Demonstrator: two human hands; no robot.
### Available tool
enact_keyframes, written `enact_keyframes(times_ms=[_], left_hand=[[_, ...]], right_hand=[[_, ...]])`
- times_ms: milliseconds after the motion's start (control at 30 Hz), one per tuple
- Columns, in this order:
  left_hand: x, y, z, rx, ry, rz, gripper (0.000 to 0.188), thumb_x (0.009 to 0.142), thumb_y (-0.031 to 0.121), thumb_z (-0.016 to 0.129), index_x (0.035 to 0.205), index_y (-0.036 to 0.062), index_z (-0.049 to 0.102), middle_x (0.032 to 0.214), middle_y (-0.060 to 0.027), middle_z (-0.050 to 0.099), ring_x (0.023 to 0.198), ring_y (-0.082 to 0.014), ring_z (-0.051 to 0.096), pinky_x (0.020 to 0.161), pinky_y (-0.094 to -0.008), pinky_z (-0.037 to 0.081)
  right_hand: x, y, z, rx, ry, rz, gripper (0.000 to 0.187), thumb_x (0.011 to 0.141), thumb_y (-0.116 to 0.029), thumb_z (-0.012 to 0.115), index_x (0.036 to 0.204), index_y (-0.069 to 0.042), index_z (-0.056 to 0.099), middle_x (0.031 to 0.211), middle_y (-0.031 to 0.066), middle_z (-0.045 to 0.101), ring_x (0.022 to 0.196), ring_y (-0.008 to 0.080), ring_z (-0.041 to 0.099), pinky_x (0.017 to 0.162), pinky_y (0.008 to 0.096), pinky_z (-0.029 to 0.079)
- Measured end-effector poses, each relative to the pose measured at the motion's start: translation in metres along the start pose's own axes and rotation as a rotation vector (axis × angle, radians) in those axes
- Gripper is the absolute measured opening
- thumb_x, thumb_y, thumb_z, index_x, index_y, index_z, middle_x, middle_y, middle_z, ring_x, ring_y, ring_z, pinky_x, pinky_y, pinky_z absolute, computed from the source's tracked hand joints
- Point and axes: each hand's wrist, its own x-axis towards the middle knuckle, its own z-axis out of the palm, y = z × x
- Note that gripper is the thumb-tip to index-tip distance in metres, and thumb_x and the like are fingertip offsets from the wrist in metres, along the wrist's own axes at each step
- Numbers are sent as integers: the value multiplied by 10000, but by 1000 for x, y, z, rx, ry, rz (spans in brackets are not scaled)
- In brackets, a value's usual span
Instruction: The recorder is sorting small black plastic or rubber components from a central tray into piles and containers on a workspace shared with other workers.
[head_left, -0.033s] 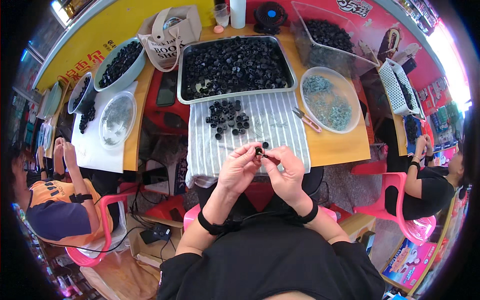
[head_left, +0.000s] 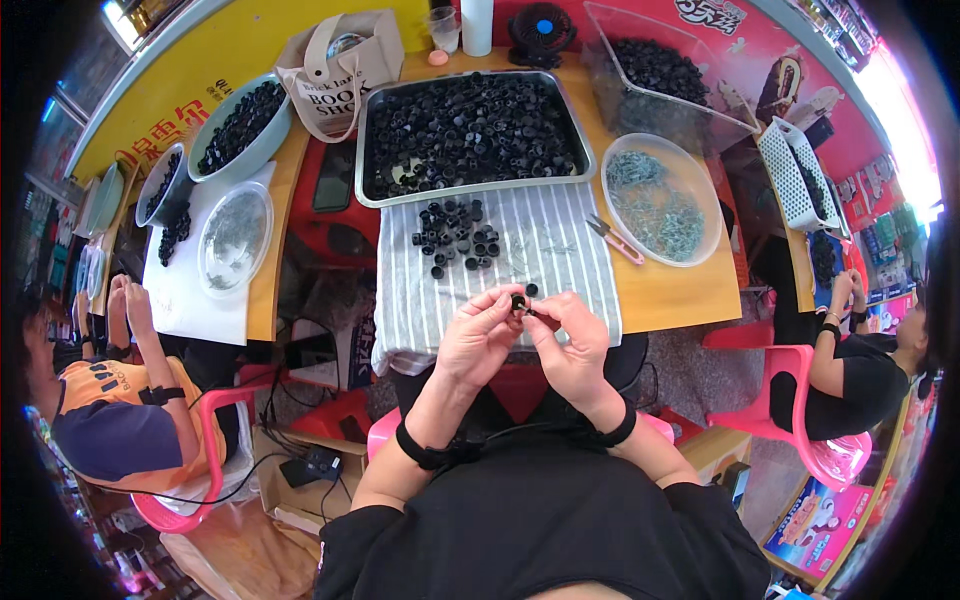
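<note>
My left hand pinches a small black round cap between thumb and fingers, its hollow side showing. My right hand is closed at the cap's right side, its thumb and forefinger pinched on a tiny dark piece that I cannot make out. Just beyond the fingertips a single black cap lies on the striped cloth. A loose group of black caps is spread farther off on the cloth, below a metal tray heaped with many more.
To the right are pink-handled snips and a round plastic tub of small metal pieces. Behind stand a clear bin of black parts, a fan and a cloth bag. A person sits at left, another at right.
</note>
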Motion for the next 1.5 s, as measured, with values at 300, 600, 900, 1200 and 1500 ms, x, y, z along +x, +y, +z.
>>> enact_keyframes(times_ms=[300, 600, 900, 1200, 1500], left_hand=[[1, 1, -6, 11, 4, 12, 217, 967, 98, 610, 1151, -10, 653, 1086, -98, 684, 982, -176, 651, 902, -314, 513], [2, -2, -10, 29, 29, 11, 213, 970, 89, 604, 1152, -8, 660, 1083, -95, 691, 975, -186, 653, 891, -323, 521], [1, -3, -9, 43, 35, 37, 214, 949, 83, 638, 1144, 0, 668, 1075, -86, 694, 967, -173, 647, 867, -307, 520], [1, -4, -11, 18, -21, 58, 136, 937, 73, 652, 1051, 6, 683, 1044, -117, 700, 963, -187, 662, 852, -317, 536], [-1, -6, -10, 43, -13, 74, 191, 927, 49, 655, 1103, -17, 687, 1092, -131, 707, 965, -172, 667, 863, -294, 528]], right_hand=[[3, -1, 3, -52, 19, -38, 183, 805, 81, 696, 975, 18, 673, 831, 87, 637, 693, 136, 603, 609, 248, 486], [3, 2, 5, -86, -1, -34, 184, 804, 84, 695, 976, 19, 679, 826, 94, 644, 690, 145, 605, 604, 254, 486], [3, 3, 6, -146, -13, -70, 177, 804, 84, 706, 966, 23, 670, 831, 102, 650, 695, 161, 619, 601, 261, 500], [1, 7, 6, -150, -17, -147, 180, 796, 77, 728, 947, 23, 646, 842, 121, 648, 708, 183, 631, 599, 272, 503], [-1, 8, 8, -141, 33, -139, 159, 824, 76, 709, 962, 19, 653, 851, 117, 655, 709, 177, 624, 618, 268, 498]])
